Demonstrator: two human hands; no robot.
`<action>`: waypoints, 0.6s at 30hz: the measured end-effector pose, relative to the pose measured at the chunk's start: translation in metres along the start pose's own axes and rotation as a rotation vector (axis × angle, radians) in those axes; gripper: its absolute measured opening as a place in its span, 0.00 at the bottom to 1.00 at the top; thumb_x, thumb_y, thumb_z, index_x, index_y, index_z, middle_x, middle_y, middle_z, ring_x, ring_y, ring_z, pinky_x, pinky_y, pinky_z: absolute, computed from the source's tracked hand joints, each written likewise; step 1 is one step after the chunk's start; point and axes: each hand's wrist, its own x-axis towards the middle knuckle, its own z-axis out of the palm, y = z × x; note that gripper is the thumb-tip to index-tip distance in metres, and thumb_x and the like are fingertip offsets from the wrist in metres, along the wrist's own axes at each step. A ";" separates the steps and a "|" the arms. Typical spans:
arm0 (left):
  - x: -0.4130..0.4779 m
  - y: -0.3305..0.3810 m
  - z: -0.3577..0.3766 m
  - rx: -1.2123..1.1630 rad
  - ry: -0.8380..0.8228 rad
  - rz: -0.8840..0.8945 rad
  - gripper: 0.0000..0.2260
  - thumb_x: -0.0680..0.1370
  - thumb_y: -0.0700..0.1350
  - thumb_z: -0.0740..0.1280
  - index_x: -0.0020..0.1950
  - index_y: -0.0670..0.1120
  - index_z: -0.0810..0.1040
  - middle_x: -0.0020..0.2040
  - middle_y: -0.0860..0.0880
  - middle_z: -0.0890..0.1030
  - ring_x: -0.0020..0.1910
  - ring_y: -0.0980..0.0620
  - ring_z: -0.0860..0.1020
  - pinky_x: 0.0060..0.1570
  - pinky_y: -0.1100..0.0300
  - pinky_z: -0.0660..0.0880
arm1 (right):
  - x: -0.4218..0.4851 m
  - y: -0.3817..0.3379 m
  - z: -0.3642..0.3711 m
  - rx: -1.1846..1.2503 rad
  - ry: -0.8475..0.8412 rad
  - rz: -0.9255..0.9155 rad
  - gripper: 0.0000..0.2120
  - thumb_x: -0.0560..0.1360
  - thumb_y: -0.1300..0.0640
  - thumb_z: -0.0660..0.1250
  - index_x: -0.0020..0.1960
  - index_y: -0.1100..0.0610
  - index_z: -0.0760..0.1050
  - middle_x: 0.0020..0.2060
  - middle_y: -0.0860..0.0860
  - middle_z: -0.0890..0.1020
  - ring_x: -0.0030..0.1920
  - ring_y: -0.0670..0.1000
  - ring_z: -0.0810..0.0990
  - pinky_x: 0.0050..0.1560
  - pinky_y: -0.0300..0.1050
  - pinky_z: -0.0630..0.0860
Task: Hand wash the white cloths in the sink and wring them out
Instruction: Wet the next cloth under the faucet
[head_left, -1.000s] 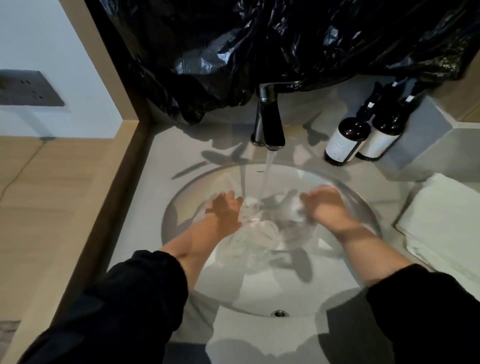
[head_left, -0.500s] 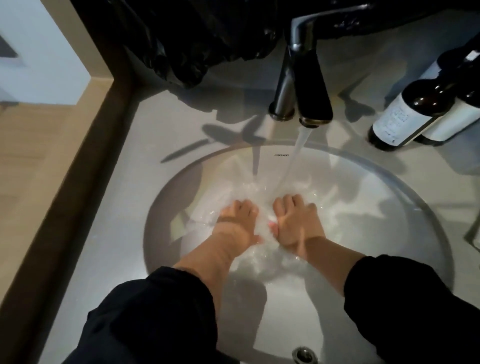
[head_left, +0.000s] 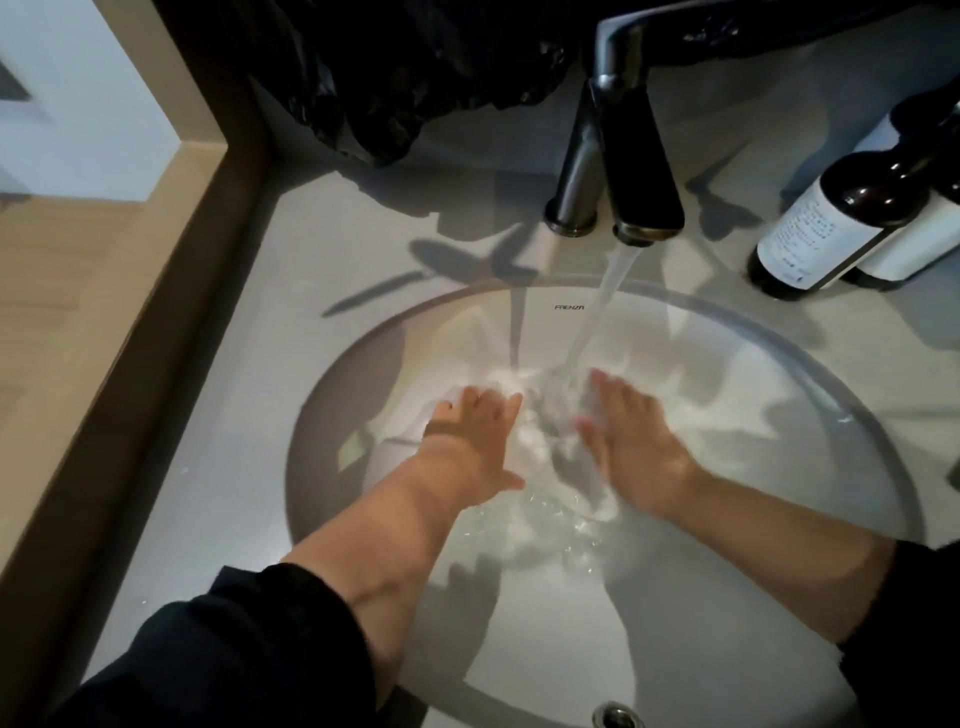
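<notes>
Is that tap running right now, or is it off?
On. A stream of water pours from the faucet spout into the sink, landing between the left hand and the right hand.

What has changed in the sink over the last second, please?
The left hand and right hand came together over the white cloth and have now parted a little, so the water falls between them. Both press on the cloth with straight fingers; neither grips it. The tap keeps running and the bottles stand where they were.
</notes>
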 end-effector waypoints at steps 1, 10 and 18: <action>-0.002 0.002 0.006 -0.005 -0.008 0.008 0.44 0.73 0.66 0.64 0.78 0.48 0.45 0.73 0.46 0.56 0.71 0.44 0.58 0.66 0.50 0.62 | -0.005 -0.005 0.011 -0.149 -0.166 -0.049 0.31 0.82 0.43 0.46 0.78 0.59 0.43 0.75 0.62 0.58 0.72 0.64 0.61 0.67 0.58 0.60; 0.000 0.001 0.016 -0.084 -0.001 -0.002 0.37 0.74 0.63 0.65 0.73 0.44 0.57 0.68 0.44 0.62 0.63 0.43 0.68 0.58 0.52 0.68 | 0.022 0.005 0.039 -0.566 -0.312 -0.207 0.34 0.77 0.40 0.46 0.77 0.58 0.47 0.65 0.59 0.65 0.62 0.60 0.66 0.45 0.50 0.72; 0.002 -0.011 -0.029 0.033 -0.049 -0.076 0.26 0.75 0.63 0.65 0.67 0.50 0.68 0.60 0.48 0.71 0.61 0.45 0.71 0.56 0.53 0.70 | 0.034 0.008 -0.005 0.126 -0.472 0.180 0.19 0.80 0.43 0.57 0.62 0.57 0.64 0.46 0.53 0.77 0.47 0.56 0.77 0.45 0.46 0.71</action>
